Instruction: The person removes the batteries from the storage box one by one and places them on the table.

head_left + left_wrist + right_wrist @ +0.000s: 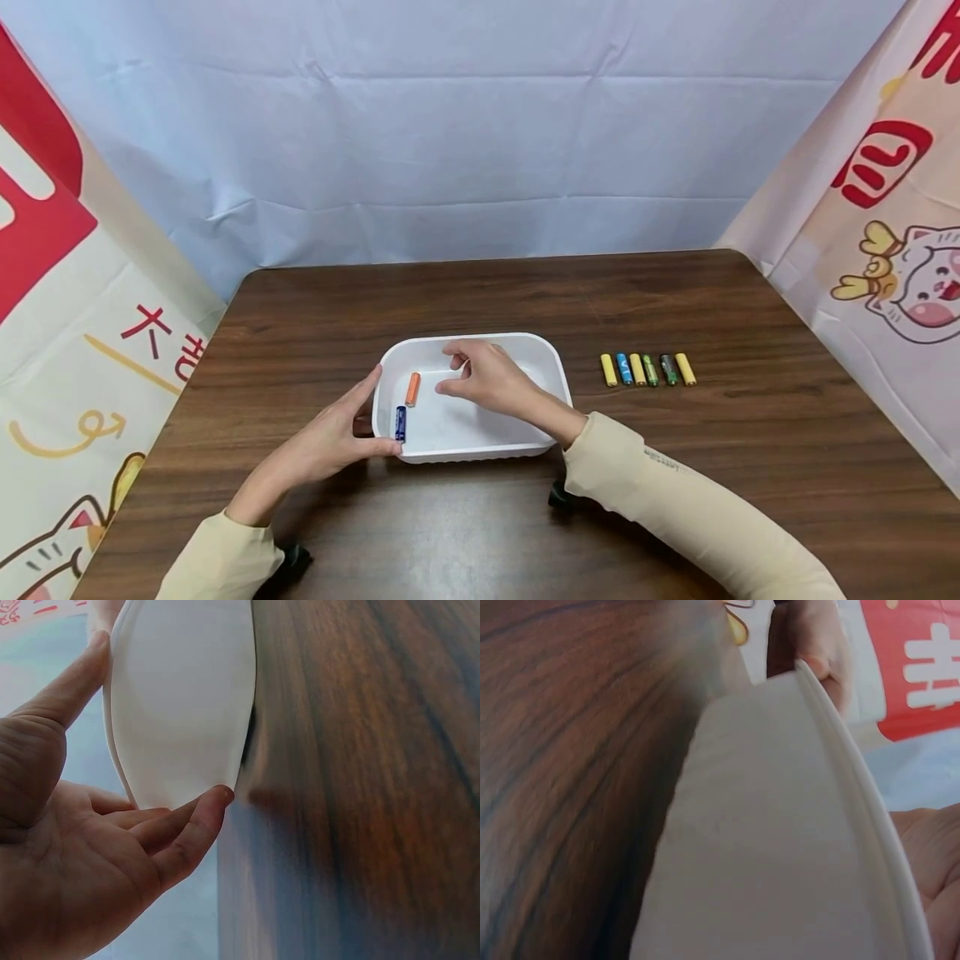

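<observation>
A white plastic tray (480,451) stands on the table. Inside it, toward the left end, lie an orange battery (413,389) and a dark blue battery (401,424), apart from each other. My left hand (330,437) holds the tray's left end, thumb at the near rim and fingers along the side; the left wrist view shows this left hand (112,832) against the tray wall. Over the tray's middle hovers my right hand (491,379), thumb and forefinger apart, with nothing seen between them. In the right wrist view the tray wall (757,825) hides most of that hand.
Right of the tray, several batteries (637,369) in yellow, blue, green and dark colours lie side by side in a row on the brown wooden table (465,533). A pale cloth (465,150) hangs behind the table, with printed cloths at both sides.
</observation>
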A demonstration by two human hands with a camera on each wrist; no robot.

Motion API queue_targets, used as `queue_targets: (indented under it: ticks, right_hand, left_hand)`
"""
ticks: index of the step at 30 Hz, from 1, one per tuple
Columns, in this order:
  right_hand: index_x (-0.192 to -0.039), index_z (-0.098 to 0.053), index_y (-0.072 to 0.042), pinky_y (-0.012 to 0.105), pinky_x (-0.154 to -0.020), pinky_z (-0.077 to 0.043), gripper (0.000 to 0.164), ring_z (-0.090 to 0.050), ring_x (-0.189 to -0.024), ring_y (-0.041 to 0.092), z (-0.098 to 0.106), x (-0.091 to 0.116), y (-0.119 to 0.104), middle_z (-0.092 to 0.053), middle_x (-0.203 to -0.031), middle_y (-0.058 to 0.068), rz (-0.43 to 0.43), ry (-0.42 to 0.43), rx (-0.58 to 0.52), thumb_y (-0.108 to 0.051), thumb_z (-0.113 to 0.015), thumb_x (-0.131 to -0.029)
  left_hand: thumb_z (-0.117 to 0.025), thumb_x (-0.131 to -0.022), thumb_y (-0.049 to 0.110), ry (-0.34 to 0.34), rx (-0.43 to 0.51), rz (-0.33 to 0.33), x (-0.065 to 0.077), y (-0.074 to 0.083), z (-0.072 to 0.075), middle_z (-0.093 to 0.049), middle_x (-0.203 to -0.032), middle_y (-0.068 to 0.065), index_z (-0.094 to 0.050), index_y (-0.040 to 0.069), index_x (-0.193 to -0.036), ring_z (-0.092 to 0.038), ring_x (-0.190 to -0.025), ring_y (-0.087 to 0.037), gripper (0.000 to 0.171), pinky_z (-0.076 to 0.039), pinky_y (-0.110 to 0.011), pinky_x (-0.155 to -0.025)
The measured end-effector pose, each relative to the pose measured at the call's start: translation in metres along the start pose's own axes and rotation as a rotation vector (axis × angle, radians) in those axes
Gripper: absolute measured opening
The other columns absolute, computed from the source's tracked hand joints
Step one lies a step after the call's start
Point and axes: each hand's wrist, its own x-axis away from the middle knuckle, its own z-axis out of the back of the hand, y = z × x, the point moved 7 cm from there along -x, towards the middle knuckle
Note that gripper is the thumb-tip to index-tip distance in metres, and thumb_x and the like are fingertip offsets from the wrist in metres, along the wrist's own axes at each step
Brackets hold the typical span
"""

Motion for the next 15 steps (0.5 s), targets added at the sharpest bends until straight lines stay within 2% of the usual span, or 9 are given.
queue_targets:
  ticks: [8, 12, 15]
  right_hand:
    - [-0.126, -0.068, 0.006, 0.026, -0.072, -0.047, 0.052, -0.056, -0.078, 0.015, -0.015, -0.012, -0.002, -0.070, -0.099, 0.014, -0.087, 0.024, -0.008, -0.020, -0.086, -0.085]
    - [-0.123, -0.068, 0.005, 0.026, -0.068, -0.046, 0.050, -0.055, -0.077, 0.015, -0.023, -0.015, -0.001, -0.070, -0.098, 0.014, -0.119, 0.009, -0.005, -0.019, -0.087, -0.084]
    - [-0.120, -0.069, 0.004, 0.024, -0.064, -0.043, 0.049, -0.054, -0.074, 0.014, -0.030, -0.016, -0.001, -0.068, -0.092, 0.010, -0.149, -0.013, 0.006, -0.020, -0.088, -0.083]
  left_hand:
    - [-0.085, -0.088, 0.033, 0.007, -0.018, -0.016, 0.000, 0.003, 0.001, -0.030, -0.161, -0.026, -0.008, 0.002, -0.165, -0.062, -0.119, -0.028, 0.114, -0.053, -0.043, -0.096]
    - [-0.085, -0.088, 0.034, -0.005, -0.008, -0.001, 0.001, 0.002, 0.000, -0.028, -0.163, -0.026, -0.007, 0.003, -0.166, -0.064, -0.117, -0.027, 0.114, -0.053, -0.042, -0.095]
    - [-0.084, -0.088, 0.036, -0.011, -0.007, 0.011, 0.001, 0.001, 0.000, -0.027, -0.164, -0.026, -0.006, 0.004, -0.166, -0.066, -0.116, -0.026, 0.115, -0.053, -0.043, -0.096]
